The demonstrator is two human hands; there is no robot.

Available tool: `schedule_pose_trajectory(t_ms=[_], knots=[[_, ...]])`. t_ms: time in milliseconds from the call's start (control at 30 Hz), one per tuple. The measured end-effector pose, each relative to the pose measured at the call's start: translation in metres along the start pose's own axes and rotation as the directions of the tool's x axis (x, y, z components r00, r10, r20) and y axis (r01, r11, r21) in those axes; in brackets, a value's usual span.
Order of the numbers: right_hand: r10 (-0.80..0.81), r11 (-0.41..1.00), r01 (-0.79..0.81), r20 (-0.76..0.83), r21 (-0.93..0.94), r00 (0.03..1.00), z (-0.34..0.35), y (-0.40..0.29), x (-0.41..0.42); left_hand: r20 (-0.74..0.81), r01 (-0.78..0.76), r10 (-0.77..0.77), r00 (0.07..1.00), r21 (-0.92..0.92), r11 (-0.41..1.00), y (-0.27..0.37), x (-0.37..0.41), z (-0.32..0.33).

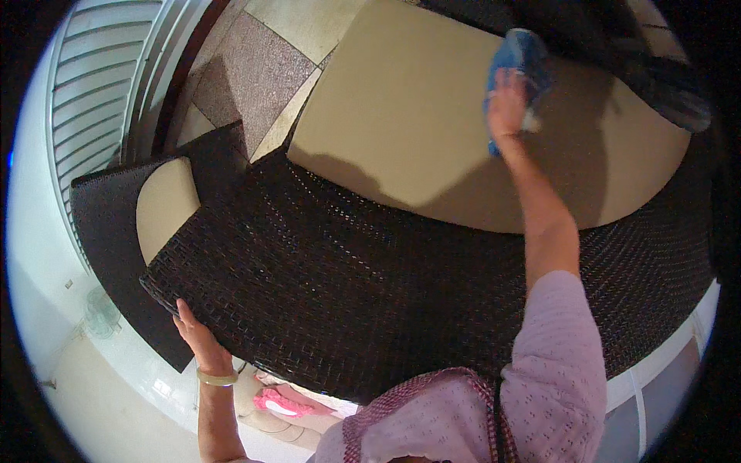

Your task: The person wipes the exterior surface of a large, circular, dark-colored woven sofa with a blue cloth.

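Observation:
A blue cloth (pixel 518 58) lies bunched on a beige seat cushion (pixel 405 110), towards its right part. My right hand (pixel 508 104) presses on the cloth with the arm stretched out; hand and cloth are slightly blurred. The cushion rests against a dark woven wicker backrest (pixel 370 278), which spans the middle of the view. At the lower left, my left hand (pixel 200 338), with a pale bangle on the wrist, rests on the outer edge of the wicker. Its fingertips are at the rim, partly hidden.
Another dark wicker seat (pixel 110 214) with a beige cushion (pixel 168 202) stands at the left, near a white slatted shutter (pixel 98 75). Patterned floor tiles (pixel 255 75) show at the top. Dark furniture (pixel 654 87) borders the cushion's upper right. A pink item (pixel 283 402) lies below.

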State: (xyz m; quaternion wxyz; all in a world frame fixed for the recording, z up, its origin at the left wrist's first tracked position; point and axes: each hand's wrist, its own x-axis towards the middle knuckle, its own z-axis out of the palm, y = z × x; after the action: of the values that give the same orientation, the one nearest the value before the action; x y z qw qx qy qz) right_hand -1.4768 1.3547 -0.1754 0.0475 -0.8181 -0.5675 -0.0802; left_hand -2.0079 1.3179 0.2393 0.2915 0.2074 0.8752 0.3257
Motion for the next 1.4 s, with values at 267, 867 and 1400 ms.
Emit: schedule_pose_trajectory(t_ms=[267,867,1400], knots=[[-0.780,0.591,0.663,0.116,0.459,0.615,-0.048,-0.223,-0.140,0.114,-0.078,0.085,0.990,-0.061,0.995,-0.011,0.015,-0.013],[0.006,0.954,-0.196,0.641,0.226,0.767,-0.096,-0.028,-0.225,0.240,-0.208,0.275,0.931,-0.271,0.940,-0.024,0.030,-0.020],[-0.357,0.920,0.120,0.671,0.373,0.649,-0.129,0.022,-0.205,0.207,-0.229,0.304,0.930,-0.323,0.918,-0.111,-0.167,-0.001]])
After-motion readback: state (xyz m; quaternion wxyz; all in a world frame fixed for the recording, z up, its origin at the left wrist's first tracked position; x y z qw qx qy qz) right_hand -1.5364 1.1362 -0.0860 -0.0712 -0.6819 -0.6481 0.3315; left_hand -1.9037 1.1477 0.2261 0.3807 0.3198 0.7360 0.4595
